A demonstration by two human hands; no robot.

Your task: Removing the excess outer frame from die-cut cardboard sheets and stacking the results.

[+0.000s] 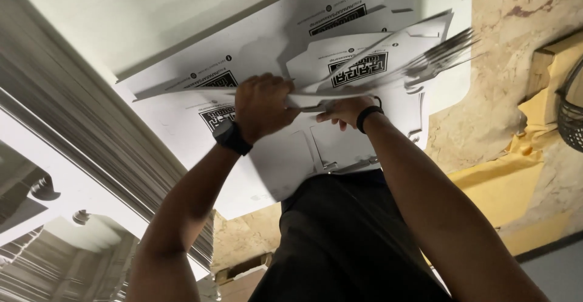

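Observation:
A bundle of white die-cut cardboard blanks (388, 59) with black printed patterns is lifted and fanned out, its far edges blurred. My left hand (262, 106), with a dark watch on the wrist, grips the bundle's near edge from above. From underneath, my right hand (347, 111), wearing a dark wristband, holds the same bundle. Below them lie more flat white blanks (200, 71) spread on a pile.
Tall stacks of white blanks (73, 126) fill the left side, edges showing as fine layers. Mottled beige floor (510, 77) lies to the right, with torn yellow-brown paper (522, 180) and a dark wire basket (571, 120) at the right edge. My dark shirt (346, 241) fills the bottom centre.

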